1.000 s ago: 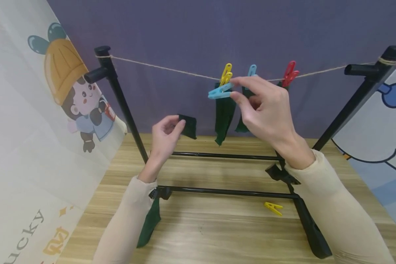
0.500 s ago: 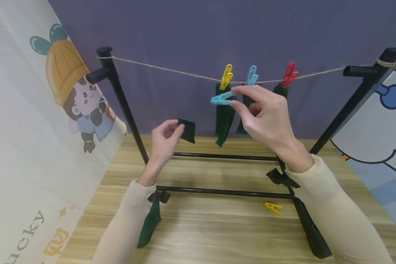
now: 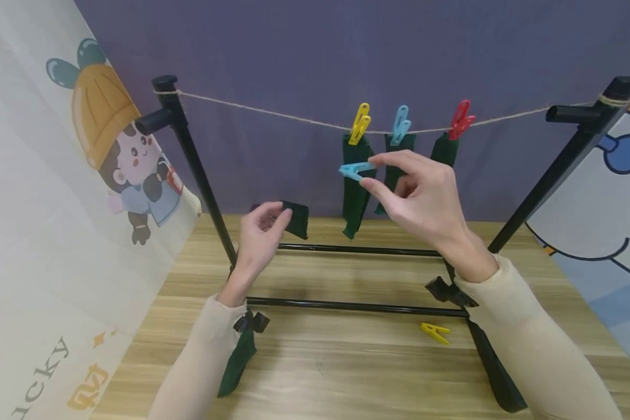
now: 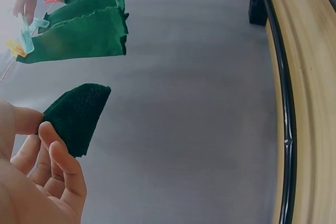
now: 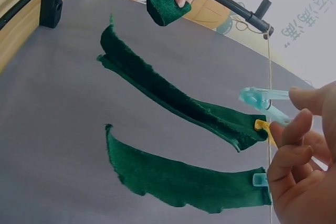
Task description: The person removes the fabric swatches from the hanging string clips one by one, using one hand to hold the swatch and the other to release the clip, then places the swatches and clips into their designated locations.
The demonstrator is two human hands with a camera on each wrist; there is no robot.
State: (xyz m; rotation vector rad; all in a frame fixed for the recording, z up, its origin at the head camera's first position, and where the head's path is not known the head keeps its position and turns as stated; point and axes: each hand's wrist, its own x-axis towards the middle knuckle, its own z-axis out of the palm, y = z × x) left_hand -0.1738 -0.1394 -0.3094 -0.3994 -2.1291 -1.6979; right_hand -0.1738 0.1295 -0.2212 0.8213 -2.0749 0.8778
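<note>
My left hand [image 3: 261, 236] pinches a small dark green cloth [image 3: 296, 220] between thumb and fingers, below the left half of the string; the left wrist view shows the cloth [image 4: 79, 116] drooping from the fingertips. Between thumb and forefinger, my right hand [image 3: 420, 192] holds a light blue clothespin [image 3: 356, 170] by its handle ends. This clothespin points left, in front of a green cloth strip [image 3: 356, 198] hung by a yellow clothespin [image 3: 359, 123]. Beside that, a blue clothespin [image 3: 400, 125] and a red clothespin [image 3: 460, 120] hold two more green strips on the string [image 3: 262, 110].
A black frame carries the string between its left post [image 3: 189, 151] and right post [image 3: 551, 169], with crossbars [image 3: 357, 306] low down. A yellow clothespin [image 3: 434, 332] lies on the wooden table [image 3: 346, 373]. Another green cloth [image 3: 237, 364] shows beside my left sleeve.
Both hands have come down slightly, the right with the blue clothespin and the left with the cloth. The clothespin's handles have spread wider apart. The hung strips stay put.
</note>
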